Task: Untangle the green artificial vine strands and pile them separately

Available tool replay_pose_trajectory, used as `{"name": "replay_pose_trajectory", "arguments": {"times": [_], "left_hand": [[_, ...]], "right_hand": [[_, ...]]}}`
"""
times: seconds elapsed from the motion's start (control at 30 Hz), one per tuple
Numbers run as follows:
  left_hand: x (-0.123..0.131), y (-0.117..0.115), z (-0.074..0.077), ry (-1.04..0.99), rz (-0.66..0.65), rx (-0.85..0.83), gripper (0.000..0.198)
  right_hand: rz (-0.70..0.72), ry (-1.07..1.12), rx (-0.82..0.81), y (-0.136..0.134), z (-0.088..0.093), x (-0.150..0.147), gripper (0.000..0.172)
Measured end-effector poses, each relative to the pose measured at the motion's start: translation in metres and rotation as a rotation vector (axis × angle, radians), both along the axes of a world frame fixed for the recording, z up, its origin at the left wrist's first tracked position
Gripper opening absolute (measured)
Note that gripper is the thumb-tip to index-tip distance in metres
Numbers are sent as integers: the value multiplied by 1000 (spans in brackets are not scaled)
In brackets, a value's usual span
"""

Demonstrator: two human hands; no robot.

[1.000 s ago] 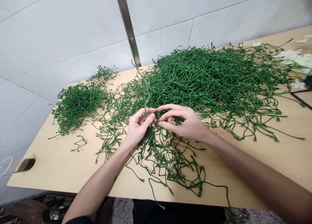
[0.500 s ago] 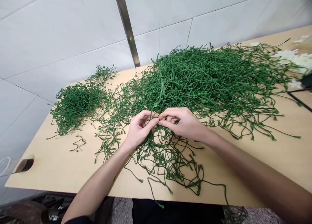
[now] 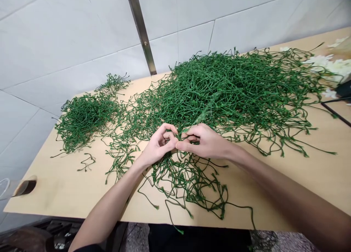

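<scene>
My left hand (image 3: 160, 143) is closed, its fingers curled, with a bunch of thin green artificial stems (image 3: 170, 168) hanging below it. Thumb to thumb with it is my right hand (image 3: 201, 140), pinching one green stem (image 3: 204, 115) that slants up to the right, smeared by motion. Exactly where the fingertips grip is partly hidden. Behind both hands lies a large tangled heap of green stems (image 3: 233, 84) with small branched tips.
A smaller pile of stems (image 3: 85, 117) lies to the left on the wooden table (image 3: 63, 193). A cup of dark liquid (image 3: 26, 186) stands at the left edge. White artificial flowers (image 3: 334, 67) lie far right. A tiled wall (image 3: 82, 33) with a metal strip (image 3: 142, 33) rises behind.
The long stem has swung from nearly upright to slanting right. My right fingers have drawn slightly apart from my left fingers at the top. The piles have not changed.
</scene>
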State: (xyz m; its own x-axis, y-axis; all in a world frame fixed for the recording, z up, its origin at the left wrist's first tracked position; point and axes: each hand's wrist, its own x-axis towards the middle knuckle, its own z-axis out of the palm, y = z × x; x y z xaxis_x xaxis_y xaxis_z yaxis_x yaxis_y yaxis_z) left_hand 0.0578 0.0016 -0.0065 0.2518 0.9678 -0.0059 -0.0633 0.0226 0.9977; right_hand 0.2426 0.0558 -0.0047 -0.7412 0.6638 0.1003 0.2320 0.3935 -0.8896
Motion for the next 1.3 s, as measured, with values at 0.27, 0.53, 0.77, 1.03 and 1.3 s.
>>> {"name": "replay_pose_trajectory", "arguments": {"times": [0.27, 0.53, 0.77, 1.03, 1.3], "left_hand": [[-5, 0, -10, -134, -158, -148, 59], [4, -1, -12, -223, -93, -187, 65], [10, -4, -9, -259, -26, -182, 70], [11, -6, -12, -348, -49, -161, 65], [6, -4, -10, -321, -164, -204, 68]], "right_hand": [[135, 230, -428, -10, -5, -14, 33], [32, 314, -402, -17, -8, -22, 74], [36, 340, -358, -23, -5, -22, 77], [67, 392, -344, -18, -8, -21, 76], [174, 329, -386, -12, -5, -16, 63]]}}
